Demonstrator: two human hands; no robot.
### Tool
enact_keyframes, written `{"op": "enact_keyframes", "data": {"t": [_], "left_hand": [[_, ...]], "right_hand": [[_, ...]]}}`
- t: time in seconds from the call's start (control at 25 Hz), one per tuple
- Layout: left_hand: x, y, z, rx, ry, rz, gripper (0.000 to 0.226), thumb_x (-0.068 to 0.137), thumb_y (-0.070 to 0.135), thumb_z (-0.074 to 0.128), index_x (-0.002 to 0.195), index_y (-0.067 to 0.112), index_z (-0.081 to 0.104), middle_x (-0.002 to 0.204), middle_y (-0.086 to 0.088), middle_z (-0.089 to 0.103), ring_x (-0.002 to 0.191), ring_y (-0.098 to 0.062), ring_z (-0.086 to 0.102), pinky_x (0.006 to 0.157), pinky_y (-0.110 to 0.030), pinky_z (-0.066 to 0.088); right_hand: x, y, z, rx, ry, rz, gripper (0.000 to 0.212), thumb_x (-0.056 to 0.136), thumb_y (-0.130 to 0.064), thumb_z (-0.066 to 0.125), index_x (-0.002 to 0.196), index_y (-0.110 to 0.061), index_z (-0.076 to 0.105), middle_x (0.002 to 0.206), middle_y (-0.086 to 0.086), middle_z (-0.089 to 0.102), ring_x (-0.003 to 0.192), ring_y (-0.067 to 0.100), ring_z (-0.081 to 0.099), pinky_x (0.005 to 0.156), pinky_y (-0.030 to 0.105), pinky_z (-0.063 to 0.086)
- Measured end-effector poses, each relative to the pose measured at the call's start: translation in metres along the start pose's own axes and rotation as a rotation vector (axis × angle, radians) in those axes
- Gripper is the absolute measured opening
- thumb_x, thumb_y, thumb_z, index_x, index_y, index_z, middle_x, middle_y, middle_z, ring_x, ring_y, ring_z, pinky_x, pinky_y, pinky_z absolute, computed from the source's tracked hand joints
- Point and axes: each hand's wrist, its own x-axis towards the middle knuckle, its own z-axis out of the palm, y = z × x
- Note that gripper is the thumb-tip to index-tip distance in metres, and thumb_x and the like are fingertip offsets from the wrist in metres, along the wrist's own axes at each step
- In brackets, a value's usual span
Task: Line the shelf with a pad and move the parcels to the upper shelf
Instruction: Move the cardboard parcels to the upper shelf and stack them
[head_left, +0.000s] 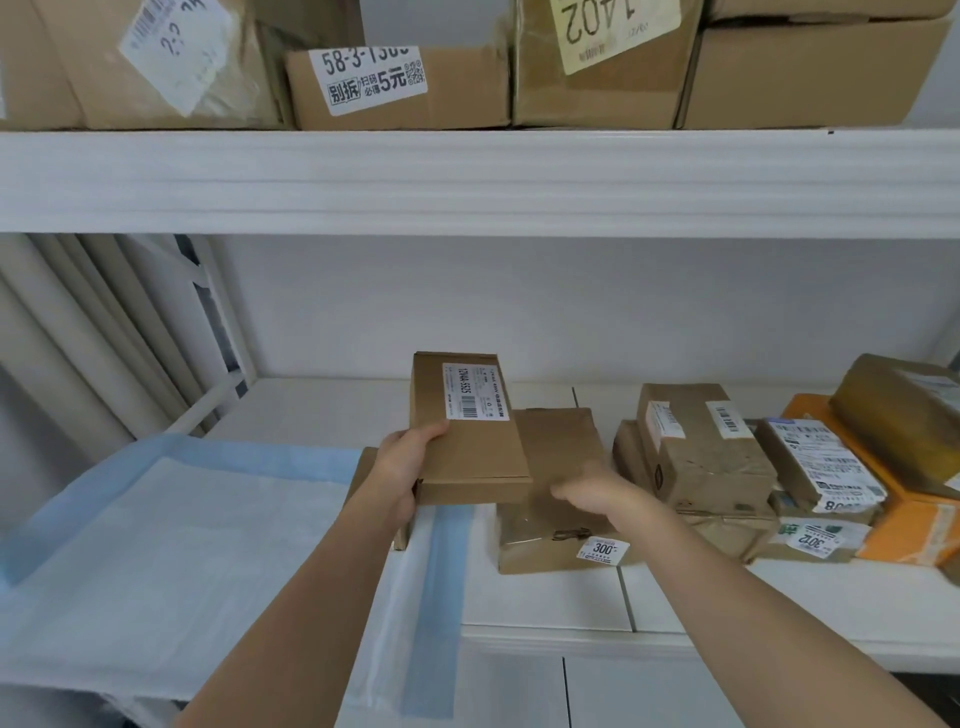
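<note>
The left hand (400, 470) grips a flat box (467, 431), long axis toward twelve o'clock, while the blurred right hand (589, 493), grip unclear, reaches the brown parcel (558, 457) at three o'clock.

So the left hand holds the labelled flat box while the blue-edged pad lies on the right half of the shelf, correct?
Not quite. The head view shows the blue-edged pad on the left half of the shelf, not the right. The left hand does hold the labelled flat box.
</note>
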Motion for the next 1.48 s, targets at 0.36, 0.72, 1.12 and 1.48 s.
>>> {"op": "enact_keyframes", "data": {"t": [0.36, 0.72, 1.12, 1.48], "left_hand": [[-0.005, -0.024, -0.004, -0.144, 0.052, -0.131, 0.035, 0.085, 0.032, 0.072, 0.112, 0.013, 0.060, 0.096, -0.008, 0.069, 0.085, -0.024, 0.066, 0.073, -0.036, 0.054], [0.000, -0.042, 0.025, -0.060, -0.001, -0.247, 0.032, 0.093, 0.043, 0.058, 0.107, 0.015, 0.066, 0.095, -0.009, 0.073, 0.084, -0.026, 0.069, 0.074, -0.038, 0.056], [-0.001, -0.043, 0.035, 0.065, -0.007, -0.246, 0.031, 0.099, 0.040, 0.048, 0.095, 0.014, 0.063, 0.092, -0.012, 0.071, 0.082, -0.027, 0.067, 0.067, -0.036, 0.054], [-0.004, -0.028, 0.031, 0.079, 0.023, -0.222, 0.031, 0.100, 0.038, 0.047, 0.103, 0.012, 0.064, 0.088, -0.010, 0.070, 0.077, -0.024, 0.066, 0.061, -0.035, 0.052]], "right_hand": [[0.010, 0.018, 0.009, -0.332, 0.119, 0.179, 0.096, 0.062, -0.055, 0.083, 0.137, -0.013, 0.040, 0.144, 0.009, 0.035, 0.135, 0.031, 0.029, 0.107, 0.040, 0.035], [0.014, 0.025, 0.014, -0.234, 0.170, 0.228, 0.071, 0.086, -0.059, 0.057, 0.139, -0.014, 0.043, 0.148, 0.014, 0.026, 0.135, 0.034, 0.026, 0.107, 0.044, 0.031], [0.002, 0.033, -0.004, 0.299, 0.038, 0.177, 0.036, 0.093, -0.021, 0.060, 0.125, -0.003, 0.056, 0.111, 0.009, 0.064, 0.096, 0.022, 0.060, 0.071, 0.025, 0.044], [0.005, 0.027, 0.009, 0.635, -0.027, 0.350, 0.059, 0.078, -0.047, 0.070, 0.124, -0.015, 0.051, 0.105, 0.011, 0.063, 0.092, 0.028, 0.064, 0.080, 0.036, 0.054]]}}
